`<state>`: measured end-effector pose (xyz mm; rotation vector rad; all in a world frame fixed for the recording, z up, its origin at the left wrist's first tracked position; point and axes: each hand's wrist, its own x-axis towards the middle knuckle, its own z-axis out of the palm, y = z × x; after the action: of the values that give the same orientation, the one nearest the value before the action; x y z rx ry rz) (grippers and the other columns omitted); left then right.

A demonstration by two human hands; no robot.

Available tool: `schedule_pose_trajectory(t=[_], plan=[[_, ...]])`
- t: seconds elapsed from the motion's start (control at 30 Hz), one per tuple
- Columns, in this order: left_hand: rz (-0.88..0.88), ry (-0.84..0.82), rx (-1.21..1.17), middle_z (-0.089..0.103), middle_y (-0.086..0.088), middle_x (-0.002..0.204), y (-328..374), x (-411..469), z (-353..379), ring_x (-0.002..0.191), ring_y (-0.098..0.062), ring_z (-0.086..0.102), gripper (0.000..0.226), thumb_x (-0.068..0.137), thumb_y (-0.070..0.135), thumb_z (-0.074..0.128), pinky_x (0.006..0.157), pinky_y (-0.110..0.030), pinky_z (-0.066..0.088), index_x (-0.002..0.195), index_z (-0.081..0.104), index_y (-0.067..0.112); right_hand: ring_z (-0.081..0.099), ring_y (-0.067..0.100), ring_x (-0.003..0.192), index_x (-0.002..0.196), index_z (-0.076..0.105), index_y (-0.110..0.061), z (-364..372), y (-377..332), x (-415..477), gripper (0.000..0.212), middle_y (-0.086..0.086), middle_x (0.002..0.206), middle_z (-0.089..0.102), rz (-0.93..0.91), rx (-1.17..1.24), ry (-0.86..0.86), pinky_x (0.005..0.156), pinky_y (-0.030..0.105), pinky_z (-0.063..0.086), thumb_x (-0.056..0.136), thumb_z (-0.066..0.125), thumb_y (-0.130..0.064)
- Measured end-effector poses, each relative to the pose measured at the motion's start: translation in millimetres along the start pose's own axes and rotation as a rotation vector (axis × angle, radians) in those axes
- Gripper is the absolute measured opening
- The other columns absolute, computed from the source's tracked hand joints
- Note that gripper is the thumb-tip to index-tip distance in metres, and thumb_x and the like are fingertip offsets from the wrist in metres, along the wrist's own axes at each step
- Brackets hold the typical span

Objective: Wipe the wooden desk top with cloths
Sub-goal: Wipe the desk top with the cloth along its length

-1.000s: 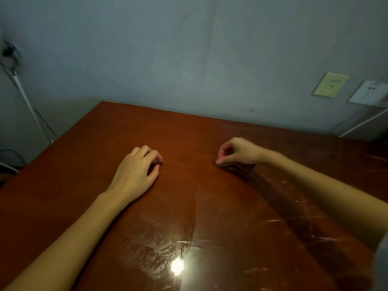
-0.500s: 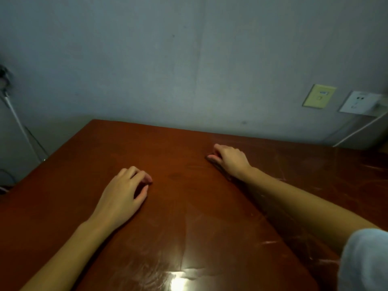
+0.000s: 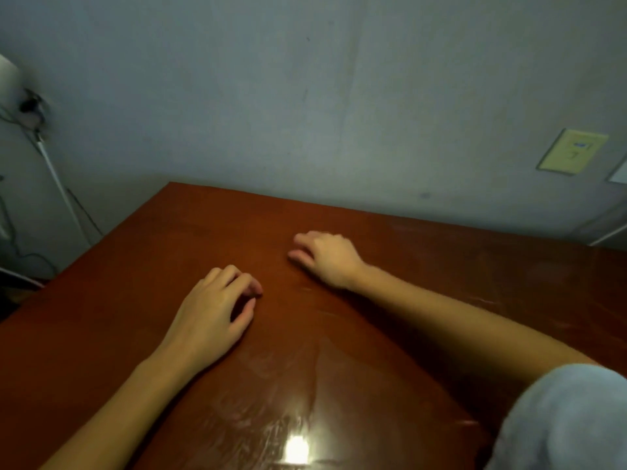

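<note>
The reddish-brown wooden desk top [image 3: 339,351] fills the lower part of the view and shines with streaky smears near its front. My left hand [image 3: 213,313] rests on it left of the middle, fingers curled in toward the thumb; what lies beneath the palm is hidden. My right hand [image 3: 327,257] lies palm down farther back, with its fingers stretched out and touching the wood. I see no cloth in either hand or on the desk.
A grey wall [image 3: 305,113] runs along the desk's far edge. It carries a yellowish switch plate [image 3: 571,151] at the right. Cables and a thin white rod [image 3: 56,179] hang beyond the desk's left edge. My pale sleeve [image 3: 570,422] fills the lower right corner.
My right hand has slid away from me across the desk, going from a pinching pose to flat with fingers out. My left hand has kept its place and pose.
</note>
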<state>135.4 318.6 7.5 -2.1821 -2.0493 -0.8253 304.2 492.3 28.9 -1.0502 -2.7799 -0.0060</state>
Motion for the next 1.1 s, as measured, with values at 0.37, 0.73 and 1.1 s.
schedule_pose_trajectory(t=[0.37, 0.73, 1.1], plan=[[0.000, 0.002, 0.007, 0.052, 0.013, 0.100, 0, 0, 1, 0.094, -0.006, 0.049, 0.015, 0.089, 0.024, 0.058, 0.077, -0.025, 0.044, 0.103, 0.061, 0.029, 0.060, 0.035, 0.096, 0.095, 0.053, -0.018, -11, 79, -22, 0.030, 0.011, 0.102, 0.063, 0.243, -0.028, 0.043, 0.072, 0.040, 0.045, 0.099, 0.039, -0.044], [0.009, 0.008, 0.001, 0.054, 0.011, 0.101, 0, -2, -1, 0.096, -0.009, 0.050, 0.015, 0.090, 0.024, 0.057, 0.079, -0.029, 0.046, 0.104, 0.062, 0.027, 0.059, 0.022, 0.076, 0.085, 0.048, -0.025, -14, -22, -92, 0.023, -0.003, 0.085, 0.055, -0.207, 0.082, -0.004, 0.057, 0.036, 0.049, 0.099, 0.041, -0.042], [0.018, 0.012, 0.002, 0.054, 0.010, 0.099, 2, 1, -1, 0.094, -0.010, 0.051, 0.015, 0.089, 0.022, 0.059, 0.078, -0.029, 0.046, 0.103, 0.062, 0.026, 0.062, 0.035, 0.090, 0.096, 0.053, -0.020, -11, 46, -51, 0.025, 0.010, 0.100, 0.065, 0.270, -0.072, 0.073, 0.067, 0.038, 0.044, 0.099, 0.038, -0.040]])
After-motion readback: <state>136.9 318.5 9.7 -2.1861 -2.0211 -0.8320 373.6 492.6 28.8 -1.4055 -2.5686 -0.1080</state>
